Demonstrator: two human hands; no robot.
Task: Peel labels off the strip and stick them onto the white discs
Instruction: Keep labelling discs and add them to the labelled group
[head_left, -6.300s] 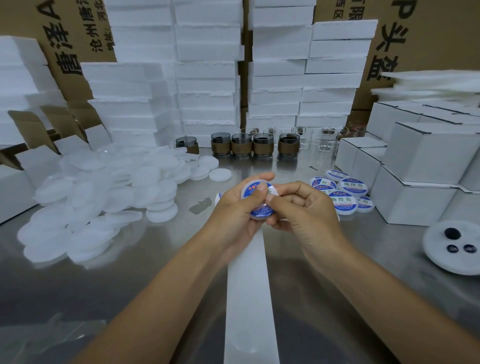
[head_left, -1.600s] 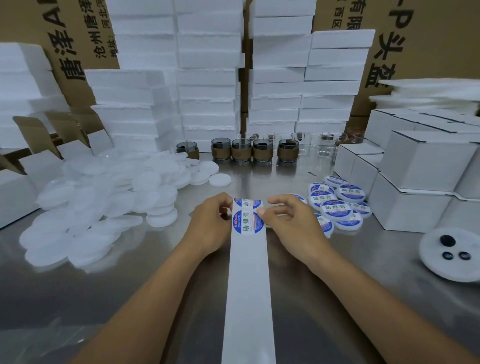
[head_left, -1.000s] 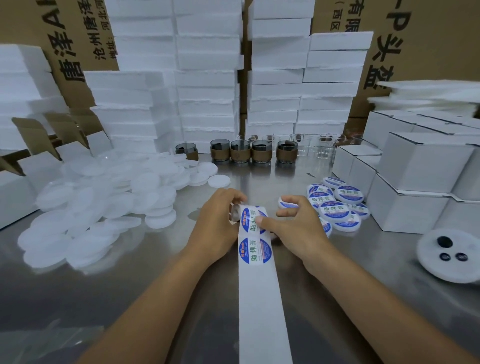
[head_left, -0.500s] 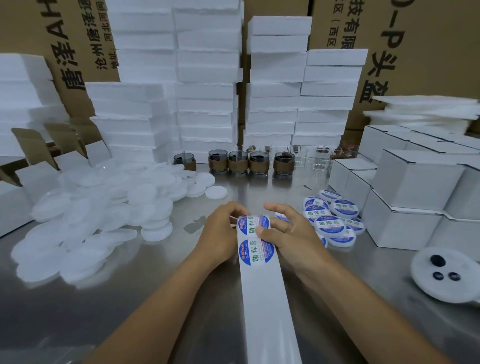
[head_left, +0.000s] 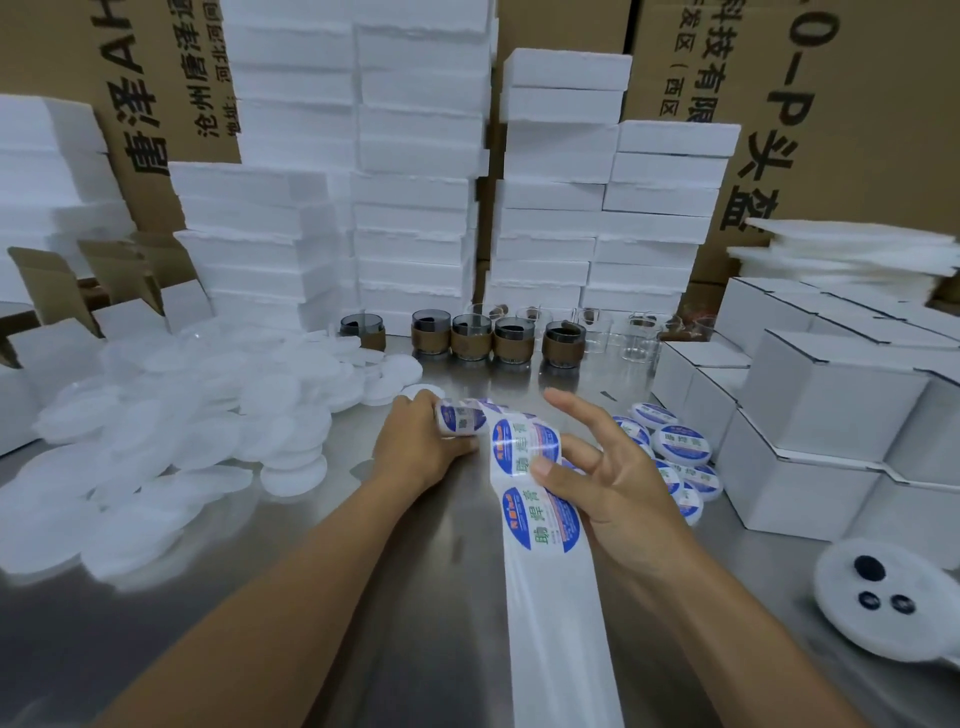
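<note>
A long white backing strip (head_left: 558, 613) runs from the bottom edge up to my hands, carrying round blue-and-white labels (head_left: 540, 519). My left hand (head_left: 415, 447) grips the rolled far end of the strip. My right hand (head_left: 608, 478) pinches the strip at its right edge, thumb on a label, with the index finger raised. A heap of plain white discs (head_left: 171, 431) lies at the left. Labelled discs (head_left: 680, 444) sit in a cluster right of my right hand.
White foam blocks (head_left: 421, 171) are stacked at the back before cardboard cartons. A row of dark jars with brown bands (head_left: 470, 338) stands on the steel table (head_left: 395, 613). White boxes (head_left: 831, 410) crowd the right. A white lid with black buttons (head_left: 883, 597) lies near right.
Since a second ago my hands pulled more of the strip off the roll, so another label shows. My right index finger has lifted off the strip. The view has tilted upward.
</note>
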